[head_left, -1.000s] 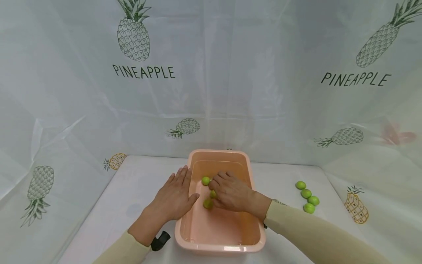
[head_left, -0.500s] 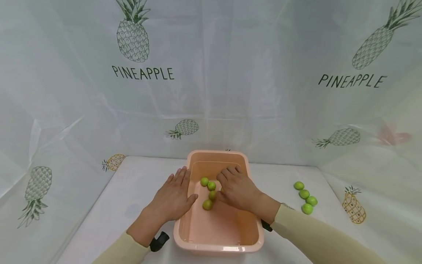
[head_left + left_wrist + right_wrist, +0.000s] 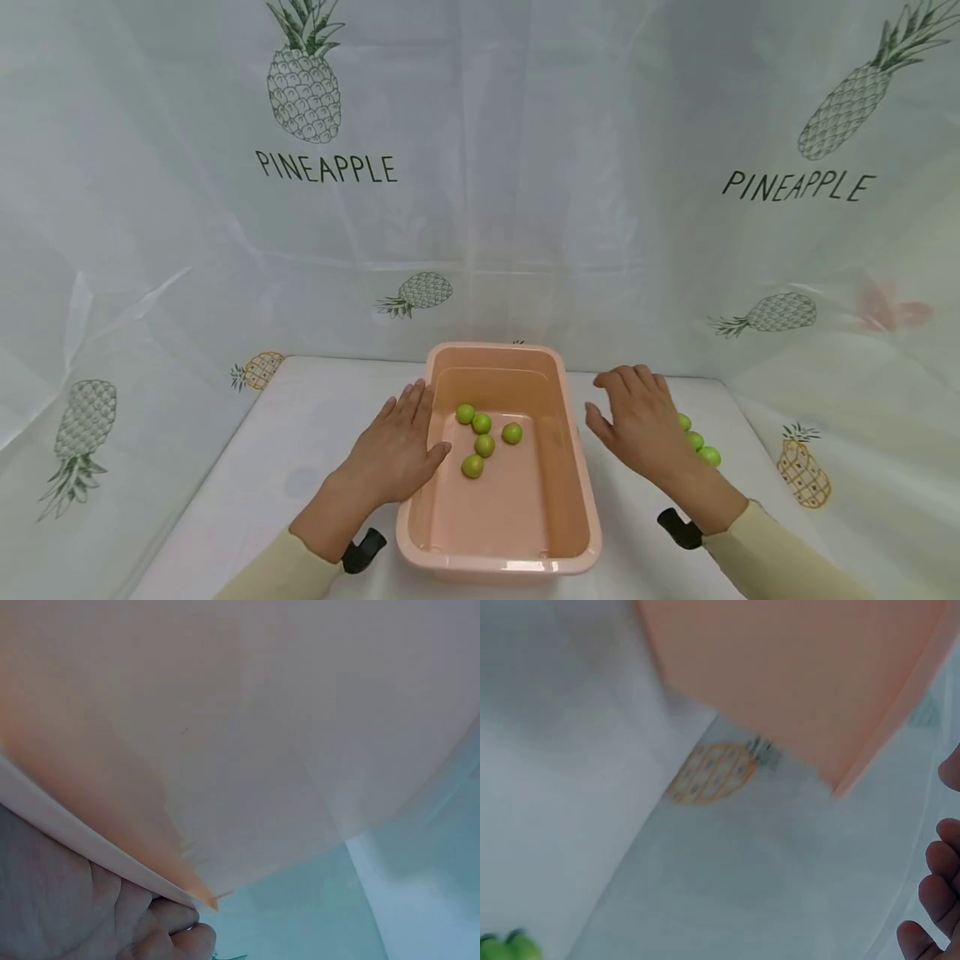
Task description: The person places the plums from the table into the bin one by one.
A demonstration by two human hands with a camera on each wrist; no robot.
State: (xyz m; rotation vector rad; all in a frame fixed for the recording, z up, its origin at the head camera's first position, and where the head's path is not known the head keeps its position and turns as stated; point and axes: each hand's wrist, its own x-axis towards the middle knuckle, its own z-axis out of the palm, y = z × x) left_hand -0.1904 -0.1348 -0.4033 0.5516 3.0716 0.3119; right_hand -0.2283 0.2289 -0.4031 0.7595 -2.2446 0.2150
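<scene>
Left hand: fingers straight and side by side, thumb spread away, laid along the left rim of the pink bin; black wrist piece just below it. On the bin floor: four green fruits in a bent row, left half, plus a fifth fruit apart, just right of them. Right hand: over the desk, between bin and outer fruits, fingers loosely bent, wide gap from thumb to fingertips; right wrist view only catches the digits at its edge. Right of that, three more green fruits on the desk, partly covered by hand and wrist. Surface: white desk, bin upright near the middle. Room: pale sheet behind and both sides, pineapple prints, lettering PINEAPPLE twice, faint red patch far right.
</scene>
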